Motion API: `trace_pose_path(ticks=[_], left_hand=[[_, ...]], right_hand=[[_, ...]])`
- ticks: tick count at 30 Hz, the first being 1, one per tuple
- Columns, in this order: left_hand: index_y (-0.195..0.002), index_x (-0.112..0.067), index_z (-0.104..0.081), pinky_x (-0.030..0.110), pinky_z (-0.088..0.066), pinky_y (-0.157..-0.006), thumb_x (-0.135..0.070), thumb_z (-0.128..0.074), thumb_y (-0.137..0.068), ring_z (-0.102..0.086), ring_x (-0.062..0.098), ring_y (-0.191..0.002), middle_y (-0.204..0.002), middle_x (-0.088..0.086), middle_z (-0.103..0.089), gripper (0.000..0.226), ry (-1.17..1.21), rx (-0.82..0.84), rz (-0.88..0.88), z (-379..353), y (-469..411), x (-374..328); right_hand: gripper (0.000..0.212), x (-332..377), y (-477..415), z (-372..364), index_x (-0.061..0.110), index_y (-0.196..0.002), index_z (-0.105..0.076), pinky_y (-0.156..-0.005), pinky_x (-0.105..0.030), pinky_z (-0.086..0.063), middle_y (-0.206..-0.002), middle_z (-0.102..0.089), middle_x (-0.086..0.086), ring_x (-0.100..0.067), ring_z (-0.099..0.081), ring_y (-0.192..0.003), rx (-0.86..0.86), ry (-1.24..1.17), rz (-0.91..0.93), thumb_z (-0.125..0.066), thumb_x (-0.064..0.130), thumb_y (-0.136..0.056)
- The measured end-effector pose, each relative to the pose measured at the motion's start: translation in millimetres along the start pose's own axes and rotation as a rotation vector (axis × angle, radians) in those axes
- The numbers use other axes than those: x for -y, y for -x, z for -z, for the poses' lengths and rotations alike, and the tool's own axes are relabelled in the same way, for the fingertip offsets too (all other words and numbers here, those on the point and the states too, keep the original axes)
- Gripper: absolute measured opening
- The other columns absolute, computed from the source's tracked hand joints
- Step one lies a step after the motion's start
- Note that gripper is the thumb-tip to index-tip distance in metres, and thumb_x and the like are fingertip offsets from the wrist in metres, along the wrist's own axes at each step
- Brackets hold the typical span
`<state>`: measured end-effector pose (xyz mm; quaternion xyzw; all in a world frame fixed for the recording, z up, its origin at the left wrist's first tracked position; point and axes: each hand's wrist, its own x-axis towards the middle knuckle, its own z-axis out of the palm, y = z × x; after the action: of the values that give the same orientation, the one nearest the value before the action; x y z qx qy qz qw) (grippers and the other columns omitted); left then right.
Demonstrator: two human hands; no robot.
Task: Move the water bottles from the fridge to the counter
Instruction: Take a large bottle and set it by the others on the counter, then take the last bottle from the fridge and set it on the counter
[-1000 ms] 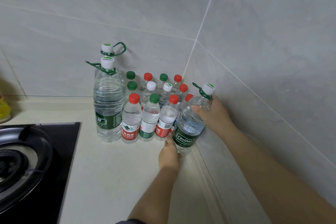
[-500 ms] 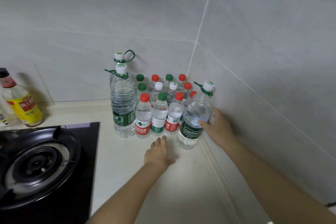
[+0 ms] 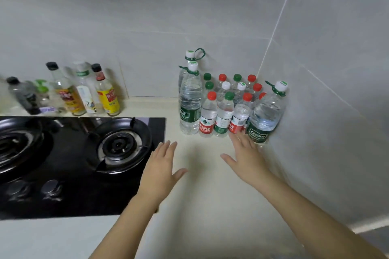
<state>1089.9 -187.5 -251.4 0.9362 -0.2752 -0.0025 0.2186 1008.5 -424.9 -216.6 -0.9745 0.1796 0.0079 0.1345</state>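
Several water bottles stand packed in the corner of the cream counter (image 3: 202, 206). A large green-labelled bottle (image 3: 266, 115) with a white cap stands at the right end against the side wall. Two more large bottles (image 3: 190, 101) stand at the left end. Between them stand several small bottles (image 3: 224, 114) with red, green and white caps. My right hand (image 3: 247, 159) hovers flat with spread fingers just in front of the right large bottle, holding nothing. My left hand (image 3: 161, 167) hovers flat over the counter beside the stove, also holding nothing.
A black gas stove (image 3: 69, 160) with two burners fills the left side of the counter. Several condiment bottles (image 3: 84, 92) stand along the back wall behind it. Grey tiled walls meet in the corner behind the water bottles.
Both hands let go of the right large bottle and drew back toward me, fingers now spread. The view swung left and back, bringing the stove and condiment bottles into sight.
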Motion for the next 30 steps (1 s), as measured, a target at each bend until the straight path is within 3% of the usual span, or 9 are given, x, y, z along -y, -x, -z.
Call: trace_pose_path(ticks=[5,17,30], left_hand=[[-0.152,-0.021,-0.029,0.043,-0.019,-0.120,-0.050,-0.065,-0.085,-0.014,0.019,-0.149,-0.159,-0.001,-0.026,0.081,-0.020,-0.131,0.184,27,64,16],[-0.154,-0.028,-0.014,0.043,-0.007,-0.122,-0.056,-0.053,-0.090,-0.002,0.018,-0.151,-0.163,-0.004,-0.011,0.080,-0.199,-0.366,0.780,68,256,1],[-0.150,-0.020,-0.032,0.052,-0.028,-0.115,-0.046,-0.070,-0.083,-0.021,0.021,-0.147,-0.156,0.002,-0.031,0.081,-0.239,-0.773,1.289,93,481,-69]], right_hand=[[0.072,61,5,-21,0.032,-0.158,-0.004,-0.123,-0.047,-0.005,-0.167,0.003,0.001,-0.023,0.001,-0.154,0.100,0.040,0.273,-0.040,0.055,-0.100],[0.071,192,75,-47,0.033,-0.158,-0.002,-0.123,-0.047,-0.001,-0.167,0.003,0.001,-0.022,0.007,-0.154,0.204,0.025,0.967,-0.038,0.055,-0.100],[0.072,295,267,-52,0.034,-0.158,0.003,-0.123,-0.046,0.002,-0.167,0.008,0.001,-0.022,0.011,-0.153,0.293,0.001,1.584,-0.036,0.054,-0.101]])
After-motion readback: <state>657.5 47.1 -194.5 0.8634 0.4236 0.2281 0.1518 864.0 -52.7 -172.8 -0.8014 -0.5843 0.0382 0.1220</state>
